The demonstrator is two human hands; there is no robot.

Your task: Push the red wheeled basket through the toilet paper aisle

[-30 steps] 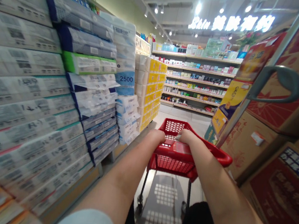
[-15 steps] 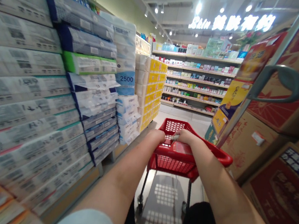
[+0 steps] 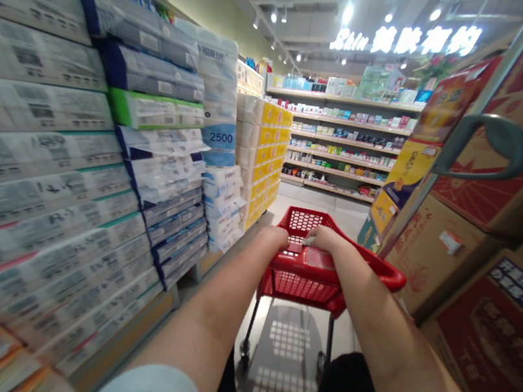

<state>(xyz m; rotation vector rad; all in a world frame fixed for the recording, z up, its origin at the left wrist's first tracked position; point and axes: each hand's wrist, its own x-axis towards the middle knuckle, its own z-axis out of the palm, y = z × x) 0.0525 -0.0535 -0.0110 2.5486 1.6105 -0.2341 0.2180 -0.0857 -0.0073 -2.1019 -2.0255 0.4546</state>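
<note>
A red plastic shopping cart with a mesh basket stands right in front of me. My left hand is closed over the left part of its handle, most of the fingers turned out of sight. Close beside it, my right hand bends over the cart's red bar with curled fingertips showing on the inner side. Both forearms reach forward to the cart. Through the mesh, the visible part of the basket shows no goods.
Stacked tissue packs line the left side, with yellow-and-white packs farther on. Cardboard cartons rise on the right behind a metal post with a grey loop handle. Cosmetics shelves cross the far end.
The fingers of my right hand have shifted slightly at the bar. The cart and the surrounding stacks look nearly the same.
</note>
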